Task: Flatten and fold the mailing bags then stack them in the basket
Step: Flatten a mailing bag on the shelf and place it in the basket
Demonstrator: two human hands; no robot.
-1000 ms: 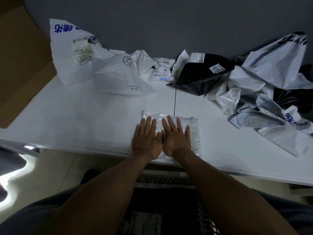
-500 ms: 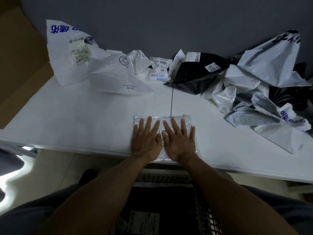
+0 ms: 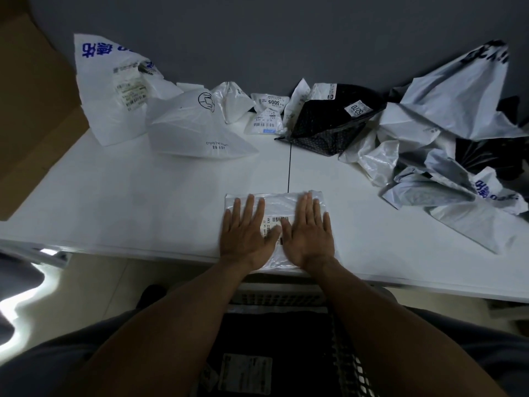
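Through the head camera, my left hand (image 3: 246,236) and right hand (image 3: 309,233) lay palm down, fingers straight and slightly spread, on a flattened white plastic mailing bag (image 3: 274,203) at the near edge of the white bench (image 3: 143,196). Neither of my hands gripped anything; both only pressed on the bag. The gap between them showed the bag's barcode label (image 3: 274,222), partly covered by my thumbs. My wrists hid the bag's near edge, so I could not tell whether it overhung the bench.

Below that edge, between my forearms, sat a dark mesh basket (image 3: 286,298). My arms hid its sides in part and the frame cut off its front. Inside lay something black with a pale label (image 3: 246,373), too blurred to make out.

Along the grey wall stood a tall white bag with blue characters (image 3: 108,90), a crumpled translucent white bag with a round logo (image 3: 191,124), small white labelled packets (image 3: 267,116) and a black dotted bag (image 3: 323,121). At the right, a heap of grey-white bags (image 3: 446,118) ran out of frame, its dark parts lost in shadow.
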